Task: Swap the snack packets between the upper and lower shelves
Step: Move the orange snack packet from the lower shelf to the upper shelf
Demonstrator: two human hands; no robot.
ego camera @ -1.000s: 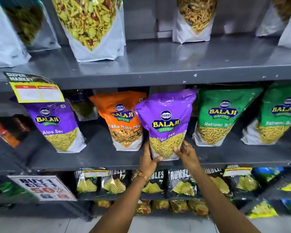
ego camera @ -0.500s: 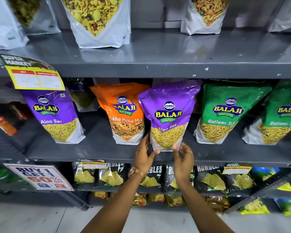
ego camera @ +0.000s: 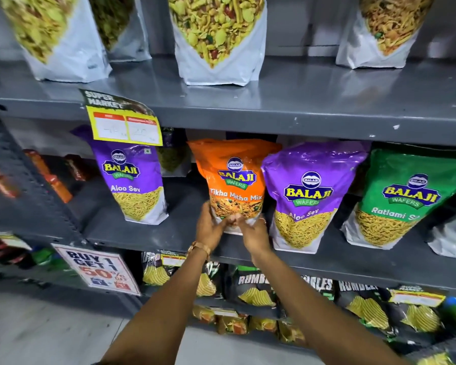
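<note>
Now hands w/ glossy orange pouch

top-shelf packets: tops cut off | price tag: figures blurred | orange packet: base hidden by hands

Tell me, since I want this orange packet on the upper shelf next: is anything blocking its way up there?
Nothing visible does. Both hands grip the Tikha Mitha Mix packet at its base, and the upper shelf has bare space right of the white mix packet above it.

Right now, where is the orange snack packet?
The orange packet stands mid-frame on the middle shelf, between two purple packets, with the left hand and right hand holding its base.
</note>
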